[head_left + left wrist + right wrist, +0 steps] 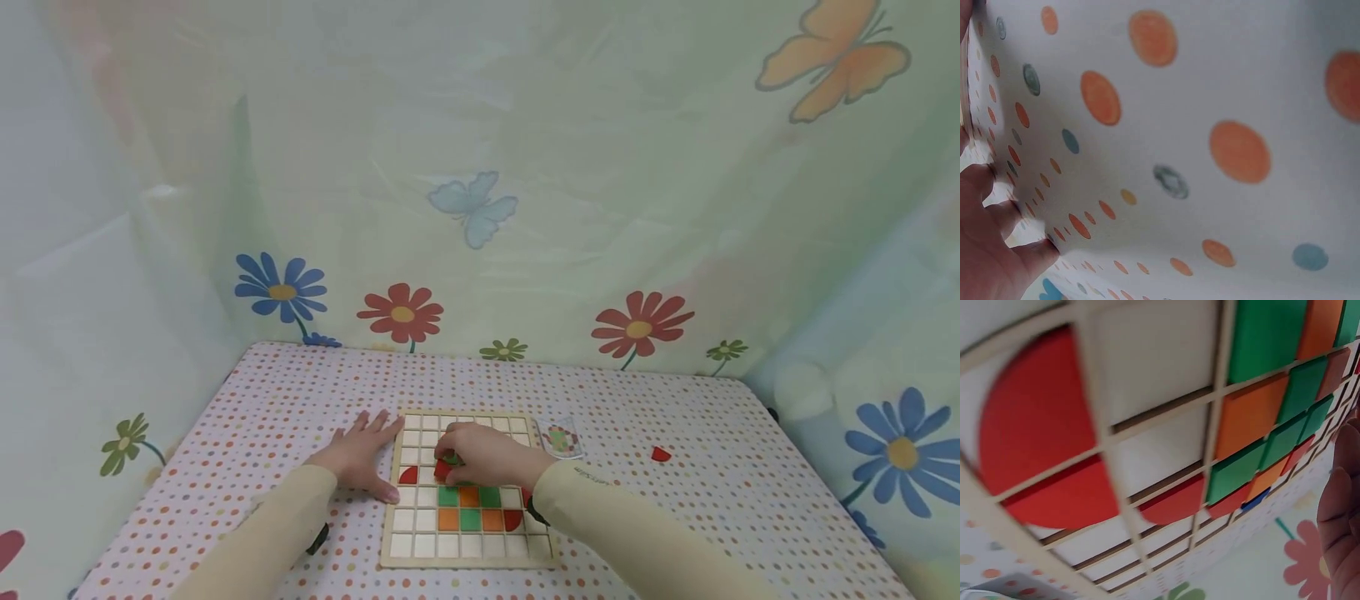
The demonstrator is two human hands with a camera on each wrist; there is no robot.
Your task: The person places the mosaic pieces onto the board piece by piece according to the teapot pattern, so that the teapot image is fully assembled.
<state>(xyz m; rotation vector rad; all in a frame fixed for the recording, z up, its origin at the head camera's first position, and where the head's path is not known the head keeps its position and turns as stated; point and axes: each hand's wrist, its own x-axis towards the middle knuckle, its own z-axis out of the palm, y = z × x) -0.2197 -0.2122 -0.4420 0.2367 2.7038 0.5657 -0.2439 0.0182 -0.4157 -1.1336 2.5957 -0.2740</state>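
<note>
A wooden grid board point(471, 552) lies on the dotted tabletop, with green, orange and red tiles in its cells. My left hand point(358, 458) rests spread at the board's left edge, thumb by the frame; in the left wrist view its fingers point(1035, 256) reach down to the dotted cloth. Over the middle of the board, my right hand point(483, 454) pinches a red tile point(443, 471) between thumb and fingers. A red quarter-circle tile point(408, 475) sits in a cell left of it. The right wrist view shows red rounded tiles point(1041, 419) beside green squares point(1266, 337).
A small pattern card point(561, 439) lies just right of the board, beyond my right forearm. Farther right, a loose red quarter-circle tile point(661, 454) is on the tabletop point(675, 508). A flower-printed backdrop point(480, 292) stands behind the table and at both sides.
</note>
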